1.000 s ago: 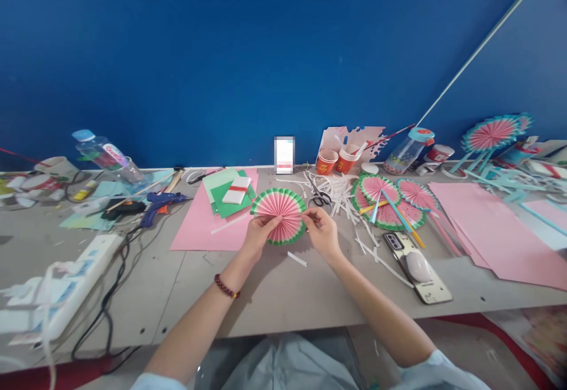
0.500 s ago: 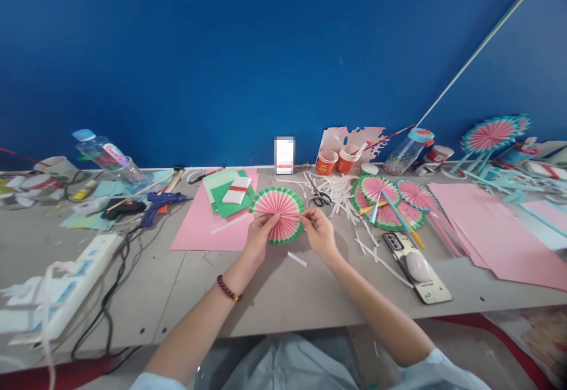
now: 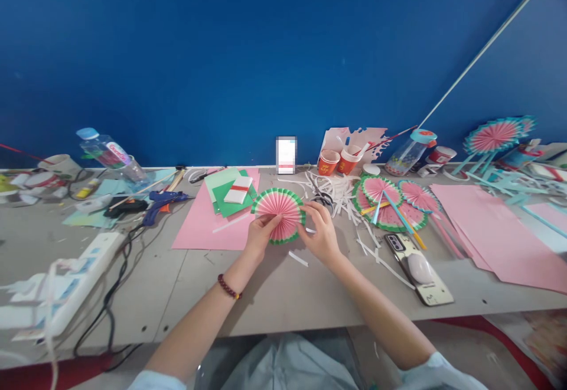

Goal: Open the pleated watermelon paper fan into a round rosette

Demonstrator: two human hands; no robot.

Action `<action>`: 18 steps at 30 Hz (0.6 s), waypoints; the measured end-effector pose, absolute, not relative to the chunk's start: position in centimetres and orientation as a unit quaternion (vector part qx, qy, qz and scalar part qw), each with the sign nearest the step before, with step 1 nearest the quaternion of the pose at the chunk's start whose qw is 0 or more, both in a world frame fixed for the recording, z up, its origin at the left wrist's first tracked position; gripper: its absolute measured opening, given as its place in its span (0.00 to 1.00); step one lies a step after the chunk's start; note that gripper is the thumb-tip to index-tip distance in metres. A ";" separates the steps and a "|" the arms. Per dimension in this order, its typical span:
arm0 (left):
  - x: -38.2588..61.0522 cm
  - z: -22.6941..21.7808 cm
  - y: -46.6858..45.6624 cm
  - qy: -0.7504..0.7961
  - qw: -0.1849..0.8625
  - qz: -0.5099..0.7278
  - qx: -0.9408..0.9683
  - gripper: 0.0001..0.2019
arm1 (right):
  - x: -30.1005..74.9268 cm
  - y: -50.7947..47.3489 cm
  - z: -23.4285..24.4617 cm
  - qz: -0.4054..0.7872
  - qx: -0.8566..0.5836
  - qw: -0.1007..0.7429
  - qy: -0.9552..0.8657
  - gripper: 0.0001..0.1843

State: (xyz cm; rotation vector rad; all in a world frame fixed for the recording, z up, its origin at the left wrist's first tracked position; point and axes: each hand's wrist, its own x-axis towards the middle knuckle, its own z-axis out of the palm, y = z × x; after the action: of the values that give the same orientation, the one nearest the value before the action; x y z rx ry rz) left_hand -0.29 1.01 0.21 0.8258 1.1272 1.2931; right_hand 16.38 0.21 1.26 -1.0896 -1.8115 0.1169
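A round pleated paper fan point(image 3: 280, 208), pink with a white and green rim, is held just above the grey table point(image 3: 283, 295). My left hand point(image 3: 259, 234) pinches its lower left edge. My right hand point(image 3: 322, 236) grips its right edge with curled fingers. A small white strip point(image 3: 298, 258) lies on the table below the fan. A beaded bracelet point(image 3: 228, 287) is on my left wrist.
Pink sheet point(image 3: 208, 224) with green paper and a white pad point(image 3: 238, 189) lies left of the fan. Scissors point(image 3: 322, 199) and white paper scraps, more fans point(image 3: 390, 204), a phone point(image 3: 419, 269), pink sheets point(image 3: 496, 230) are to the right. A glue gun point(image 3: 162, 204) and power strip point(image 3: 73, 286) sit left.
My right hand has slid a little left along the fan's right edge, and the fan has turned slightly. The left hand stays put.
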 end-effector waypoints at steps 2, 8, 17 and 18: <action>-0.3 0.2 1.0 0.488 0.576 0.553 0.354 0.16 | 16.3 0.2 1.2 0.014 -0.447 0.473 -0.759 0.19; 0.0 0.4 0.7 0.497 0.577 0.527 0.377 0.16 | 16.5 0.5 0.6 -0.041 -0.433 0.439 -0.786 0.13; 0.0 1.0 0.6 0.479 0.567 0.518 0.425 0.14 | 16.4 0.5 0.8 -0.061 -0.439 0.444 -0.779 0.07; 0.0 1.0 0.6 0.477 0.565 0.519 0.428 0.13 | 16.4 0.5 0.8 -0.060 -0.438 0.443 -0.780 0.07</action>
State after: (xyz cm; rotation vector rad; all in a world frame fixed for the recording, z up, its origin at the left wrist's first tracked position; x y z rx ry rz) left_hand 0.04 0.59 0.98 1.0073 1.1223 1.2219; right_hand 16.38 0.47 0.78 -1.0874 -1.9349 -0.1498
